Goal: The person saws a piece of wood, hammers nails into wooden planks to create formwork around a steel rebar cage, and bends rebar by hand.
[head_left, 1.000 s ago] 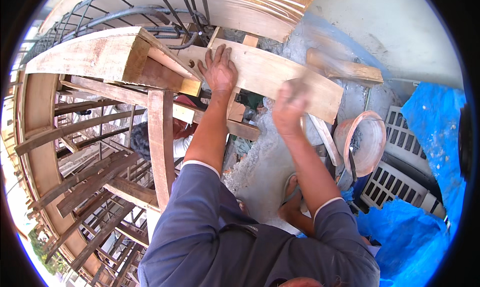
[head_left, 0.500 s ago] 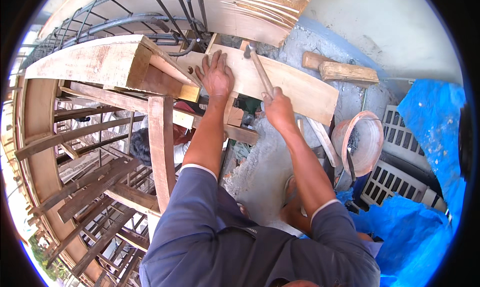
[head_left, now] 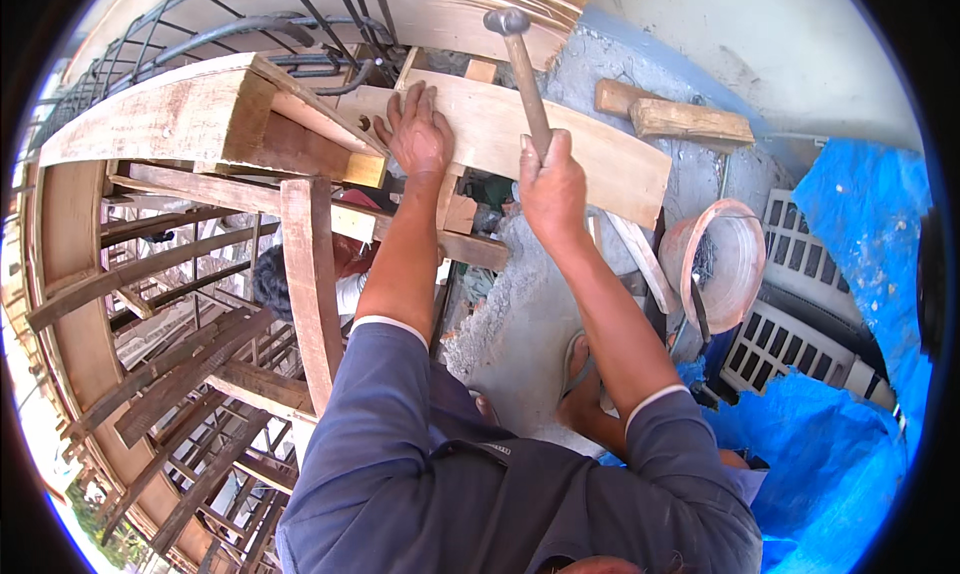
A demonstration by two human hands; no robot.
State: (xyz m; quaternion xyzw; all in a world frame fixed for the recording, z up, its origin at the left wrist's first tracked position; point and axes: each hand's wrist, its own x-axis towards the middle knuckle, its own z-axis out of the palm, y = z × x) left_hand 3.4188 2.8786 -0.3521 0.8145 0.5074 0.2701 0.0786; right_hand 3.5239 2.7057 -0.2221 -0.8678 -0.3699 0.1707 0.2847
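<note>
In the head view, the right hand (head_left: 553, 189) has its fingers wrapped tight around the wooden handle of a hammer (head_left: 533, 99). The hammer's metal head is up in the air, above a long plywood board (head_left: 490, 119). The left hand (head_left: 415, 139) lies flat on the board near its left end, with the fingers spread out and not grasping anything. The board sits in front of the person, between a big box-shaped piece of timber (head_left: 150, 114) and a pinkish bucket (head_left: 740, 299). Bits of thin grey stuff are in the bucket, maybe nails — too small to be sure. Two wood offcuts (head_left: 695, 122) lie near the board's right end.

A few things could go wrong. If the hammer's aim is bad, it could smack the left hand, because those fingers have no cover. If the left hand pushes too softly, the board might jump or slide. I can't see all of what holds it up. A slippery grip could let the hammer fly — and another person (head_left: 272, 279) is low down behind the wooden post (head_left: 313, 284), so that head could get hurt.

I can't read any brand, label or writing. The dark shirt (head_left: 385, 424) has one tiny pale mark, too small to make out.
</note>
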